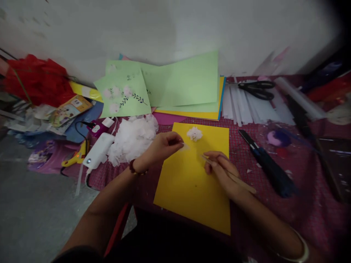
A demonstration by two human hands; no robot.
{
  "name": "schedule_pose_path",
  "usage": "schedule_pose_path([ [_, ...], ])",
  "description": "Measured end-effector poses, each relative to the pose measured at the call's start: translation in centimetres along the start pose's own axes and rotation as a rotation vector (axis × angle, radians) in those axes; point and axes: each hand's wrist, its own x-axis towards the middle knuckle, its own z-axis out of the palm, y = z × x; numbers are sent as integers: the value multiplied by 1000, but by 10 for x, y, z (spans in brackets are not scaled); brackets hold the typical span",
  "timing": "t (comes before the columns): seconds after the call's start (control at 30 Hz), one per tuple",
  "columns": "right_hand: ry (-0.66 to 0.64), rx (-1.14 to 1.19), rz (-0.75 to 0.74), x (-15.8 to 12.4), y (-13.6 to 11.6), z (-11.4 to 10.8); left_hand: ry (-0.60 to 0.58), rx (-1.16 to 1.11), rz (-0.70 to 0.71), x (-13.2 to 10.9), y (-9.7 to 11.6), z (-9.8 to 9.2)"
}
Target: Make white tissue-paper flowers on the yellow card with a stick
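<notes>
A yellow sheet of card (197, 186) lies in front of me, with a ruffled white paper flower (194, 134) near its top edge. My left hand (170, 144) is closed in a pinch over the card's left side, holding a small thin white paper piece (185, 146) just below the flower. My right hand (222, 170) is closed around a slim pale wooden stick (241, 182), held like a pen, its tip pointing up and left toward the paper piece. To my left sits a heap of white paper pieces (134, 137).
Green cards (181, 82) stand against the wall, one decorated with pale flowers. At right are a utility knife (267, 162), black scissors (257, 89) and white strips (236, 106). A white power bank (100, 150) and yellow glue gun (75, 157) lie at left.
</notes>
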Motion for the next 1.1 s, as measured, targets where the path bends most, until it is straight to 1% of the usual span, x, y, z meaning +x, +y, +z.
schedule_pose_path([
  [0.07, 121, 27, 52, 5, -2, -2, -17, 24, 27, 16, -6, 5],
  [0.1, 155, 38, 86, 8, -5, -5, -28, 22, 34, 22, -10, 7],
  [0.17, 170, 49, 155, 14, -13, -10, -38, 16, 47, 34, -18, 12],
  [0.2, 159, 53, 177, 17, -17, -12, -21, 22, 55, 38, -22, 15],
  [0.27, 128, 49, 191, 23, -25, -14, 67, 38, 74, 45, -30, 22],
  [0.37, 62, -22, 144, 32, -30, -12, 253, 85, 145, 49, -44, 33],
  [0.43, 27, -105, 93, 38, -27, -7, 293, 123, 206, 49, -52, 38],
  [0.53, 50, -220, 7, 43, -18, -2, 264, 152, 226, 48, -59, 41],
  [0.67, 88, -309, -89, 43, -7, 0, 238, 167, 209, 49, -60, 38],
  [0.83, 72, -353, -93, 43, -5, 1, 242, 194, 227, 50, -60, 38],
  [1.1, 138, -336, -72, 45, -2, -3, 249, 182, 204, 49, -59, 38],
])
